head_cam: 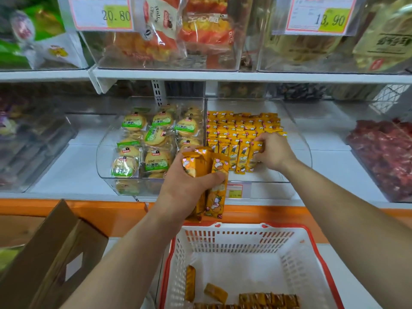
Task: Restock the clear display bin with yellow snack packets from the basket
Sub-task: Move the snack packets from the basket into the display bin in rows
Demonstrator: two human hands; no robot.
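At upper left, a price card [101, 13] shows 20.80 on its yellow patch; a second card [321, 16] at upper right reads 13.90. Chinese print on the yellow snack packets [236, 134] and the small label [235, 190] on the front of the clear display bin [296, 121] are too blurred to read.

To our left we see a clear bin [104, 166] packed with round biscuits [156, 137] in green-labelled wrappers, and well off to the right a heap of red packets [383, 152]. On the white shelf [223, 75] above stand orange-red bags [205, 34], with price tags reading 20.80 [102, 14] and 13.90 [321, 16]. A brown cardboard box [51, 253] sits tilted at our lower left, below the orange ledge [89, 210].
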